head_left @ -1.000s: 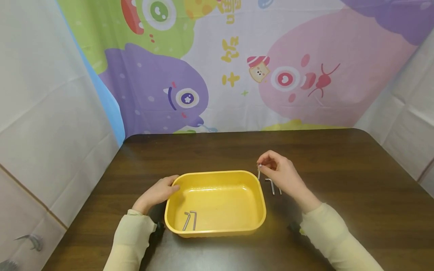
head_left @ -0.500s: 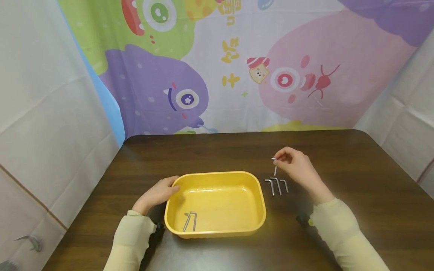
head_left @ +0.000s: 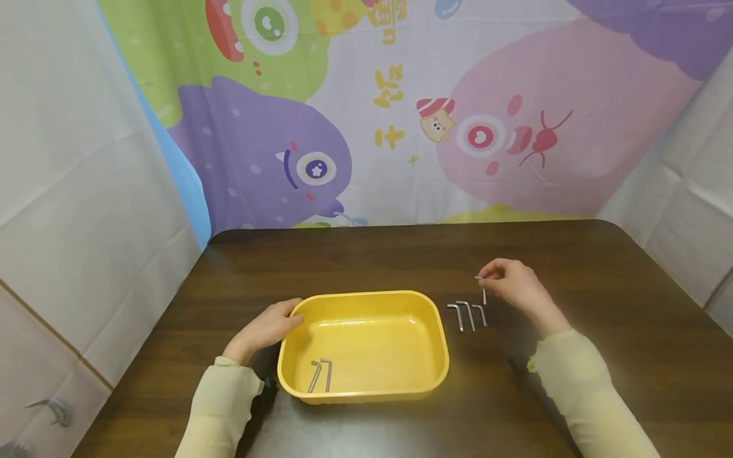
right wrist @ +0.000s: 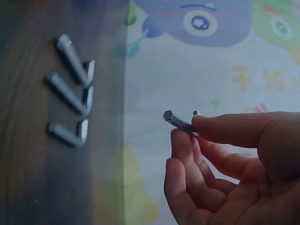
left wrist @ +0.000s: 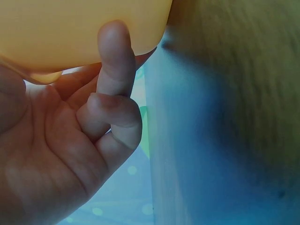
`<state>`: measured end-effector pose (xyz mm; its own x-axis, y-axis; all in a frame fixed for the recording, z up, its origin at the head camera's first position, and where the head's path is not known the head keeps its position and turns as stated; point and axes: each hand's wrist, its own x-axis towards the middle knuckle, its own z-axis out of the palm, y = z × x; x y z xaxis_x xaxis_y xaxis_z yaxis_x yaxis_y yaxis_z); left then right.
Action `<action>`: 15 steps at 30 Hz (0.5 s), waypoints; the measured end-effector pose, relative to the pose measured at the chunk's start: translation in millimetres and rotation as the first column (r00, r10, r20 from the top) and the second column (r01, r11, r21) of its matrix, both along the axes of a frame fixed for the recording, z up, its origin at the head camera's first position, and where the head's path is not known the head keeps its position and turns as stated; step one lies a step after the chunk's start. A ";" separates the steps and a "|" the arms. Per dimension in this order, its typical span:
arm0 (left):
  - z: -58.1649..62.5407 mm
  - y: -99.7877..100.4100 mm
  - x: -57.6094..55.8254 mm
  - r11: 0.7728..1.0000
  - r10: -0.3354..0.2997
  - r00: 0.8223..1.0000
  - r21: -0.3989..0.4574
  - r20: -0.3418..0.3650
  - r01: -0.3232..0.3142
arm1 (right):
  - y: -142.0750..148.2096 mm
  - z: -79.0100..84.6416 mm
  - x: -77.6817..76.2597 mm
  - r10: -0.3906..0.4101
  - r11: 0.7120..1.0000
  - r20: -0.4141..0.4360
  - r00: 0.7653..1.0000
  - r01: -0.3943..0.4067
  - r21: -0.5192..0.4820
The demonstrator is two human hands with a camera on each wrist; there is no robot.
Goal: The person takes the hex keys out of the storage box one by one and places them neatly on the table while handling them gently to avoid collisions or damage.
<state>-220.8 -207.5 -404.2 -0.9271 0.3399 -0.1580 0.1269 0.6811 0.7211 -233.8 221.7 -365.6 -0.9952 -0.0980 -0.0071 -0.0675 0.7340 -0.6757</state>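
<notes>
My right hand point(head_left: 515, 289) pinches an L-shaped hex key point(head_left: 484, 295) between thumb and fingers. In the right wrist view, the hex key's point(right wrist: 177, 121) six-sided end points away from the fingertips. Three more hex keys point(head_left: 469, 315) lie side by side on the table, just left of and nearer than the held one. My left hand point(head_left: 266, 327) grips the far left corner of a yellow plastic tray point(head_left: 378, 350), its thumb over the rim. Up close in the left wrist view, fingers lie against the tray's outside. Two hex keys point(head_left: 328, 374) rest at the tray's near left.
Everything stands on a dark wood-grain table point(head_left: 601, 267). A cartoon-printed cloth point(head_left: 395, 178) hangs behind its far edge. Pale tiled walls or panels point(head_left: 86, 159) flank both sides.
The right hand has moved rightward from beside the tray's far right corner, carrying the hex key past the three on the table. The left hand and tray stay put.
</notes>
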 end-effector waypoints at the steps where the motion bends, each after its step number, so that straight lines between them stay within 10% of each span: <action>1: -0.1 0.1 0.2 1.000 0.002 1.000 0.002 0.003 -0.002 | 1.4 -1.8 -0.9 0.002 1.000 0.013 1.000 -0.002 0.009; 15: -0.3 -0.4 0.1 1.000 -0.006 1.000 0.001 -0.005 0.006 | 12.7 -26.5 -12.3 -0.019 0.999 0.154 0.988 0.011 0.053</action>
